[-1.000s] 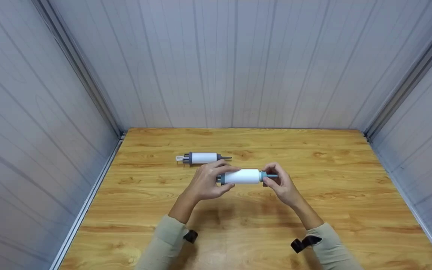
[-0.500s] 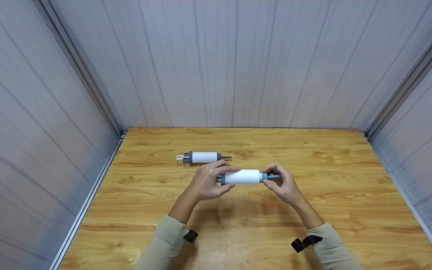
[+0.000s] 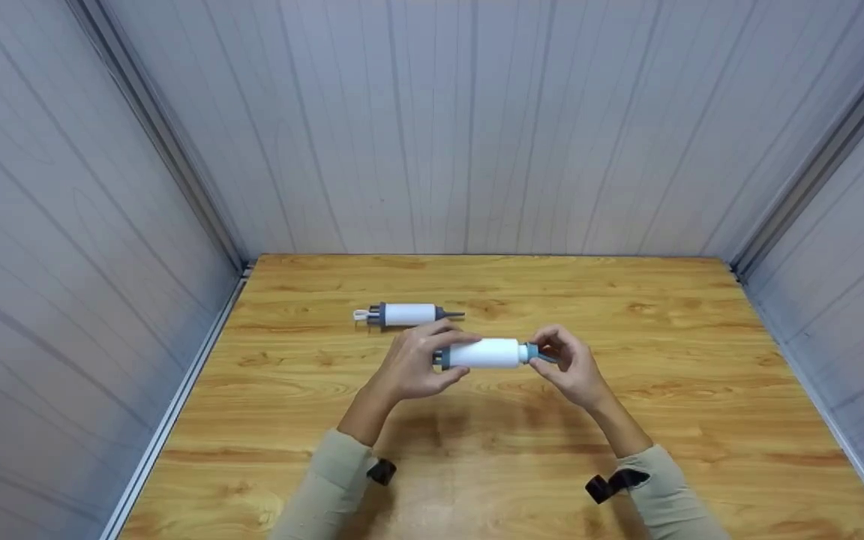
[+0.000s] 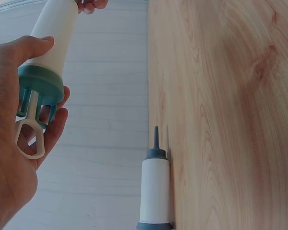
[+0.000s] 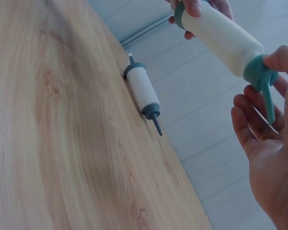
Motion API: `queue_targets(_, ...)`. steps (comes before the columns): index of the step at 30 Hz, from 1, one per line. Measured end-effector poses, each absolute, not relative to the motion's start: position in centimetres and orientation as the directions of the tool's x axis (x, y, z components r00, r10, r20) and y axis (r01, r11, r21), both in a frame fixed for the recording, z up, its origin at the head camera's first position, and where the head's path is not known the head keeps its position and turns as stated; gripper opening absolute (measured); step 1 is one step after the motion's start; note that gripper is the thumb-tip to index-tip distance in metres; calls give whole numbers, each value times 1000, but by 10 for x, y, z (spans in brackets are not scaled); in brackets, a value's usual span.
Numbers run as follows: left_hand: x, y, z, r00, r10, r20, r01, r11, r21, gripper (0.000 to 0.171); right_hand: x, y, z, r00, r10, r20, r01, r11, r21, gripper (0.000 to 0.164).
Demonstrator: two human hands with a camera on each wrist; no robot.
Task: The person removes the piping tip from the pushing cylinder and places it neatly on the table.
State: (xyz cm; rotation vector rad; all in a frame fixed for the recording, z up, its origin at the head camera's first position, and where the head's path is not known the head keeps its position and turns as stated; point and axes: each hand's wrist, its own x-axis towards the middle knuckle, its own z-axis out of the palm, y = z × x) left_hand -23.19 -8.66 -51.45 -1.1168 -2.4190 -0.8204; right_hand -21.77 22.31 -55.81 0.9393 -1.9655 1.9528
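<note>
My left hand (image 3: 421, 364) grips an icing syringe by its white barrel (image 3: 486, 352), near the teal collar (image 4: 41, 81). From the collar a cream ring handle (image 4: 33, 103) sticks out toward the palm in the left wrist view. The syringe is held roughly level above the table. At its other end my right hand (image 3: 576, 371) pinches the teal nozzle cap (image 5: 257, 71) between thumb and fingers. A strip of white neck (image 3: 523, 353) shows between barrel and cap. The thin spout (image 5: 268, 103) angles away from the barrel's line.
A second syringe, with a white barrel (image 3: 409, 314) and dark grey ends, lies on the wooden table (image 3: 664, 360) just behind my left hand. Pale panel walls (image 3: 432, 135) enclose the table at the back and both sides.
My right hand has shifted slightly right with the nozzle cap, so more white neck shows. The spout has tipped from level to slanting downward in the head view. The left hand stays in place.
</note>
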Motion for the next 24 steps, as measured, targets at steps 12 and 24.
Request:
queue_targets(12,-238,-93,-516,-653,568,501,756,523,394,46,-220,231,-560,-772,-246,586,-578,-111,-809,27)
queue_targets(24,-246,-103,-519,-661,557,502,749,533,395,46,-219,236,-559,-771,-229,594,-587,-106,-802,26)
